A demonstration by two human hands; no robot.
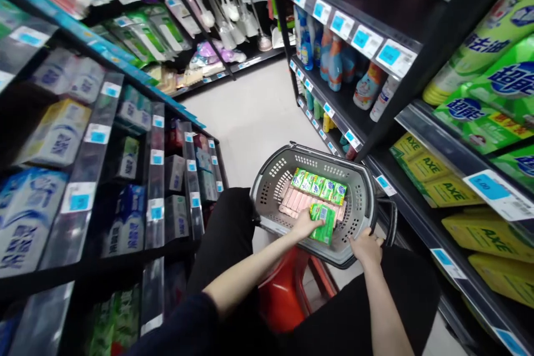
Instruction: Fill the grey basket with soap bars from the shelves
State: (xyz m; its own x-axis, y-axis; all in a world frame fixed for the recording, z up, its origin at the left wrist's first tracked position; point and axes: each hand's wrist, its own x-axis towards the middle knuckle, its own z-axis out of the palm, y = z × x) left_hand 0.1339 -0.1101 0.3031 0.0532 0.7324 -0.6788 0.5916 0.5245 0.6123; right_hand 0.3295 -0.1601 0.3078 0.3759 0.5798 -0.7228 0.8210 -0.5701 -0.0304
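Note:
A grey shopping basket (273,164) rests in front of my knees. Inside it, my left hand (307,225) is closed on a green pack (322,222) with printed labels. Beneath and beyond that lie a row of pink-wrapped bars (297,200) and a long green-and-white multipack (317,184). My right hand (367,247) grips the basket's near right rim, its fingers wrapped over the edge. The basket's dark handle (392,222) hangs down on the right side.
Shelves of boxed goods (125,219) stand close on my left. To the right, shelves hold yellow AXE packs (431,169), green packs (467,114) and bottles (334,64). An orange-red plastic stool (283,289) is below me. Brushes (227,11) hang at the aisle's far end, past pale floor (254,111).

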